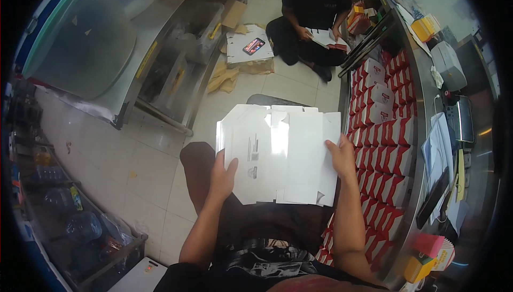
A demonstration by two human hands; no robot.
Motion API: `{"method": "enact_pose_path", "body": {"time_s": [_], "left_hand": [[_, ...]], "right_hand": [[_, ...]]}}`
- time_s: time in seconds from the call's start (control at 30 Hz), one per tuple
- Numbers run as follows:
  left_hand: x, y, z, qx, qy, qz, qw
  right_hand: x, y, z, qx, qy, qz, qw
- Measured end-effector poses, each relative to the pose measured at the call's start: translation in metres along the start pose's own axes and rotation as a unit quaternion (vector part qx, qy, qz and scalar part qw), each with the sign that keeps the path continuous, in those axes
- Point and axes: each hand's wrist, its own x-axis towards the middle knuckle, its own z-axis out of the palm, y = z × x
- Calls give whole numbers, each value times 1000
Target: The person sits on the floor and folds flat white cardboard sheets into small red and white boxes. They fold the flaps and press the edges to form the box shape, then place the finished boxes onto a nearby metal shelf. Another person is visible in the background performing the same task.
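The fingers of the left hand (222, 171) curl over the left edge of a flat white carton blank (280, 153), thumb on its face, pinching it. The fingers of the right hand (342, 155) lie on the blank's right edge, pressed down on the card with the thumb tucked at the side. The blank sits at the centre of the frame, held above the person's lap, and it looks like a small stack of sheets rather than one, though I cannot tell how many.

As far as one can judge, the blank is wholly unfolded: its flaps lie flat, no wall stands up, so the folding of this piece is not begun. To the right of the frame, rows of red-and-white boxes (382, 131) stand packed together on a shelf under the bench (427, 78), which suggests many are already made up.

At the top of the frame another person (312, 19) sits on the tiled floor (149, 169) with white sheets in hand. More flat card (248, 48) lies beside them, with a phone on it.
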Motion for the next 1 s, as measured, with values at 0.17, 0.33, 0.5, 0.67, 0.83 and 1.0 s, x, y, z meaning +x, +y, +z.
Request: {"method": "enact_pose_path", "body": {"time_s": [0.17,0.33,0.5,0.67,0.83,1.0], "left_hand": [[-2,-10,-5,-21,-14,7,1000],[-17,20,-7,80,-3,34,996],[-19,14,-9,115,-2,42,992],[-21,25,-10,150,35,47,987],[-35,48,-12,-70,271,190,941],[-67,104,-4,-203,-60,259,943]], "right_hand": [[-17,-3,-2,-139,68,-69,986],[-34,-24,13,-357,166,-288,873],[-38,-18,2,19,40,-95,994],[-50,-55,-40,252,3,58,966],[-85,-83,-82,411,129,-30,902],[-117,-105,-35,257,203,-267,906]]}}
